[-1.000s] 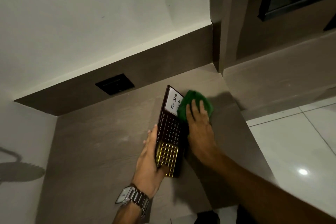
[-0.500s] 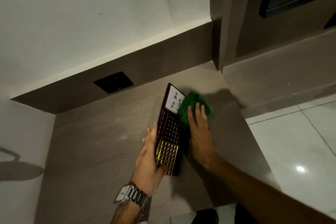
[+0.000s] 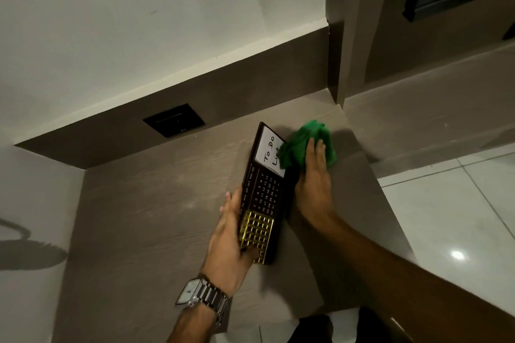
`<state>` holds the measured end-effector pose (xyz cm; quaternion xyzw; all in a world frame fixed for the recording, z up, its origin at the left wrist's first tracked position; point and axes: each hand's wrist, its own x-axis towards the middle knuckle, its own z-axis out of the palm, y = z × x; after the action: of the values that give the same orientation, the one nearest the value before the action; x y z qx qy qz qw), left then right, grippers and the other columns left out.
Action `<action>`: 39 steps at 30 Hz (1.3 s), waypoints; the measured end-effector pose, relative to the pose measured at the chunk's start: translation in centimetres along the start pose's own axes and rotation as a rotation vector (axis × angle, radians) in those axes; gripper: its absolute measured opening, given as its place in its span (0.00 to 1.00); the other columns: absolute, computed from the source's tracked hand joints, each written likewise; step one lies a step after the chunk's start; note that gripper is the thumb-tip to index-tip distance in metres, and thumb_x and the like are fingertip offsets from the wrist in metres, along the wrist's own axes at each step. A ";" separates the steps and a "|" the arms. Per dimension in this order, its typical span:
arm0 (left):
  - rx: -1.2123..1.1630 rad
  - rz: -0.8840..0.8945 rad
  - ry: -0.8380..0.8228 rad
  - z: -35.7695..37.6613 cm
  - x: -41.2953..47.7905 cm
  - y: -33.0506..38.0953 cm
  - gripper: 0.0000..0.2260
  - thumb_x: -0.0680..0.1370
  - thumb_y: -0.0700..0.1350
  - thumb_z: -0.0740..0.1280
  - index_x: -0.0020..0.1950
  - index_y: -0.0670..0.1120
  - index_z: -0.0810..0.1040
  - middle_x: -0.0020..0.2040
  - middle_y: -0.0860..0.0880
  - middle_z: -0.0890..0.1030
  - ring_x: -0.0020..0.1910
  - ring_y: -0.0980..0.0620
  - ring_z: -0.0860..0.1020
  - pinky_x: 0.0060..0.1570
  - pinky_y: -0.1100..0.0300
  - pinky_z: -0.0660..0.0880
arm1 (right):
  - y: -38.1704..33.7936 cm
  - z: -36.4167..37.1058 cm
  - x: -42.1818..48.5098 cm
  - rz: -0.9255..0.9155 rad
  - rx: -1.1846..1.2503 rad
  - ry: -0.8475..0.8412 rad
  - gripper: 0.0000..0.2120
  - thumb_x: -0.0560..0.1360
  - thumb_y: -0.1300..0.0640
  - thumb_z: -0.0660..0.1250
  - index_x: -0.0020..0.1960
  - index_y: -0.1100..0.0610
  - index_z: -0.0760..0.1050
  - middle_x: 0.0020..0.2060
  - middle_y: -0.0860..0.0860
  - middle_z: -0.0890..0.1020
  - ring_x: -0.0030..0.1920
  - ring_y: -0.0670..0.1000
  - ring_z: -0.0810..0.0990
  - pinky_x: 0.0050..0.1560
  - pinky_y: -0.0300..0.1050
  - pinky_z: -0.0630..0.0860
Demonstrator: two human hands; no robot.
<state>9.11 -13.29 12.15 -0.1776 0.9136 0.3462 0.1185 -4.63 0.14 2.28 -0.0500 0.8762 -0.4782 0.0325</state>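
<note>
A dark calendar board (image 3: 263, 192) with a gold grid at its near end and a white "To Do List" panel at its far end is tilted up off the brown desk (image 3: 156, 220). My left hand (image 3: 231, 239) grips its near left edge, thumb across the gold grid. My right hand (image 3: 313, 178) lies flat with straight fingers on a green cloth (image 3: 305, 143), pressing it against the desk beside the board's far right corner. The cloth overlaps part of the white panel.
A black socket plate (image 3: 174, 120) sits in the brown back panel above the desk. A wall closes the left side, a column (image 3: 335, 64) the far right corner. The desk's right edge drops to a white tiled floor (image 3: 459, 217).
My right hand has slid the green cloth farther away and to the right, off the calendar's number area toward its far corner. The left hand keeps the same hold on the board.
</note>
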 end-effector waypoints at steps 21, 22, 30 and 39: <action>0.035 0.025 -0.012 0.1 0.5 -0.4 0.51 0.71 0.36 0.72 0.77 0.60 0.39 0.81 0.50 0.52 0.77 0.42 0.60 0.67 0.35 0.70 | 3.7 0.0 -6.2 -0.414 -0.391 -0.287 0.49 0.65 0.68 0.75 0.78 0.53 0.51 0.77 0.57 0.50 0.77 0.58 0.44 0.69 0.61 0.58; 0.043 0.030 -0.014 0.1 0.5 -0.5 0.51 0.71 0.36 0.72 0.77 0.60 0.39 0.81 0.50 0.52 0.77 0.41 0.60 0.67 0.34 0.70 | 3.7 -0.3 -5.8 -0.450 -0.412 -0.294 0.48 0.65 0.67 0.75 0.77 0.54 0.53 0.77 0.58 0.52 0.76 0.59 0.47 0.69 0.60 0.57; 0.051 0.035 -0.031 0.3 0.6 -0.2 0.50 0.72 0.38 0.73 0.77 0.58 0.37 0.80 0.48 0.56 0.75 0.38 0.63 0.65 0.33 0.71 | -0.5 -0.3 2.8 -0.125 -0.403 -0.113 0.41 0.74 0.66 0.66 0.78 0.55 0.44 0.77 0.57 0.42 0.76 0.58 0.39 0.71 0.64 0.57; 0.001 0.008 -0.053 -0.1 0.6 -0.5 0.51 0.72 0.35 0.71 0.76 0.63 0.36 0.80 0.48 0.57 0.73 0.33 0.65 0.64 0.31 0.70 | 1.0 0.4 -10.1 -0.369 -0.405 -0.285 0.51 0.54 0.71 0.74 0.74 0.59 0.60 0.74 0.61 0.59 0.73 0.63 0.56 0.59 0.63 0.71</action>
<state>8.73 -13.82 11.72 -0.1646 0.9110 0.3508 0.1410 5.36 1.49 1.34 -0.2804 0.9165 -0.2796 0.0570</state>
